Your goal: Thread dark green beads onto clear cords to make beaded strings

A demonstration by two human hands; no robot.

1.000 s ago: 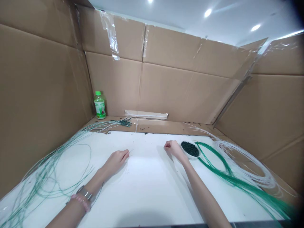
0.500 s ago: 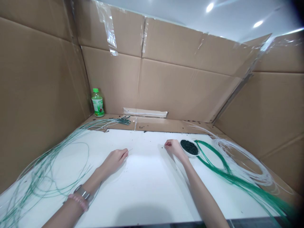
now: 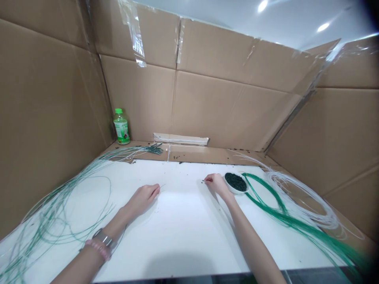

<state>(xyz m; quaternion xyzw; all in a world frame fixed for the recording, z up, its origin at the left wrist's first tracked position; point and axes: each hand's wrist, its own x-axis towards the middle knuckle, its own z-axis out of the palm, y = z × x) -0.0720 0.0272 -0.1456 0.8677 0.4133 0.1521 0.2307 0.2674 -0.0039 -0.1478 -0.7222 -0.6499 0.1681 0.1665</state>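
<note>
My left hand (image 3: 146, 196) is closed in a pinch on a thin strand (image 3: 162, 185), whose tip sticks out to the right past the fingertips. A thin line also trails beside that wrist. My right hand (image 3: 216, 183) rests low over the white table (image 3: 183, 232), thumb and fingers pressed together; what they hold, if anything, is too small to make out. Tiny dark bead-like bits (image 3: 203, 181) lie at its fingertips. Just right of this hand stands a white bowl (image 3: 238, 192) filled with small dark green-black pieces (image 3: 235, 182).
Bundled green strands (image 3: 278, 215) and a white coil (image 3: 314, 201) lie on the right. Loose green strands (image 3: 56, 209) spread over the left side, their dark ends (image 3: 155, 148) at the back. A green-capped bottle (image 3: 121, 128) stands in the back corner. Cardboard walls (image 3: 225, 106) surround the table.
My right fingertips have shifted slightly left, and more than one dark bit now shows beside them. My left hand keeps its pinch on the strand in nearly the same place.
</note>
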